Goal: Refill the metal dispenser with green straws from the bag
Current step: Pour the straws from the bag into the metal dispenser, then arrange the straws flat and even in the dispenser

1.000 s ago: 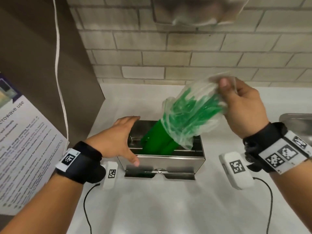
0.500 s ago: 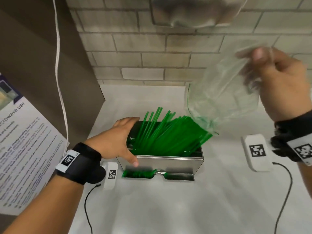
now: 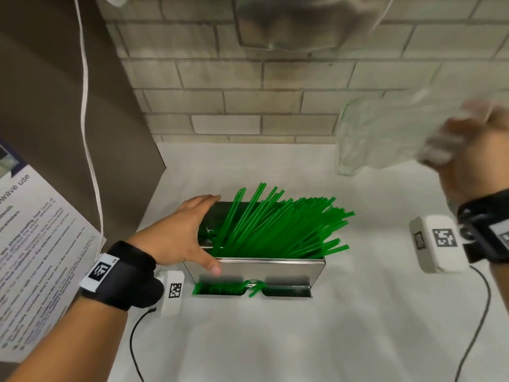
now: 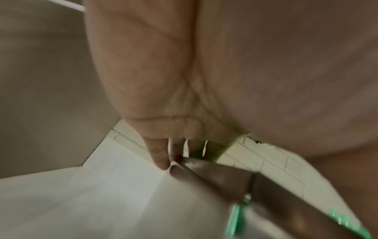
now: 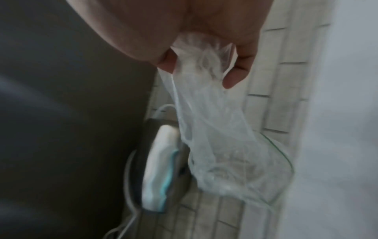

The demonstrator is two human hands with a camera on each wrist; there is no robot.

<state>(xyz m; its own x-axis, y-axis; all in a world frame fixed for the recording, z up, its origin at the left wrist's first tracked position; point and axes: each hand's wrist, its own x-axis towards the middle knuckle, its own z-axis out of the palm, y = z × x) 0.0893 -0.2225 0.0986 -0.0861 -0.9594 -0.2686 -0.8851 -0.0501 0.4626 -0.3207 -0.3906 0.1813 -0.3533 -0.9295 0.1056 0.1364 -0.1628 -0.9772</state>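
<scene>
The metal dispenser [image 3: 256,267] stands on the white counter with a thick bunch of green straws [image 3: 278,230] piled in its open top, leaning right and poking past the right rim. More straws show in its front tray [image 3: 220,289]. My left hand [image 3: 205,235] rests against the dispenser's left end, fingers straight along the back corner and thumb on the front wall; the left wrist view shows fingertips [image 4: 161,160] touching the metal edge [image 4: 220,179]. My right hand [image 3: 454,144] is raised at the right and grips the empty clear bag [image 3: 369,133], bunched between fingers [image 5: 231,77].
A brick wall [image 3: 248,106] backs the counter, with a metal fixture [image 3: 297,20] mounted above. A brown panel [image 3: 55,106] with a printed notice [image 3: 33,244] and a white cord [image 3: 88,133] closes off the left side. Open counter [image 3: 303,340] lies in front.
My right hand pulled the bag up and to the right off the straws; the bag is now empty. The straws dropped into the dispenser and fanned rightward. My left hand stayed put.
</scene>
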